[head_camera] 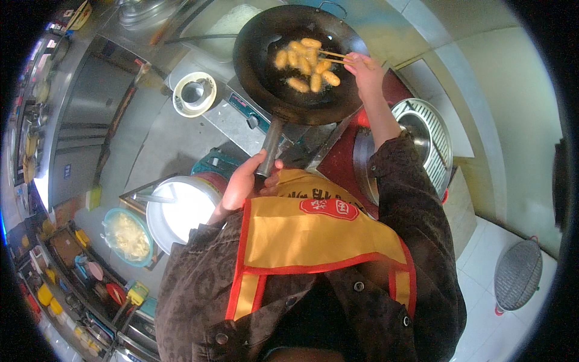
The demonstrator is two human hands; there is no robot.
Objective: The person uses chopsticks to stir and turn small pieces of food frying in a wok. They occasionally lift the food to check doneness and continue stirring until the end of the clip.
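Observation:
My left hand (246,178) is wrapped around the end of the handle (271,145) of a large dark wok (303,106). Inside the wok, several golden-brown oblong pieces of food (304,65) lie clustered in bubbling oil. From the right, my right hand (364,70) reaches over the wok's rim with a pair of wooden chopsticks (334,58). Their tips are slightly apart at the right side of the cluster; whether they touch a piece I cannot tell. The wok sits over a cooker with a control knob (252,121) on its front panel.
A pale round bowl (211,92) with a metal cup inside stands left of the wok. A white bucket (156,226) is near my left elbow, beside a teal basin (149,255) holding a plastic bag. Slatted round metal cookware (441,149) sits by my right arm.

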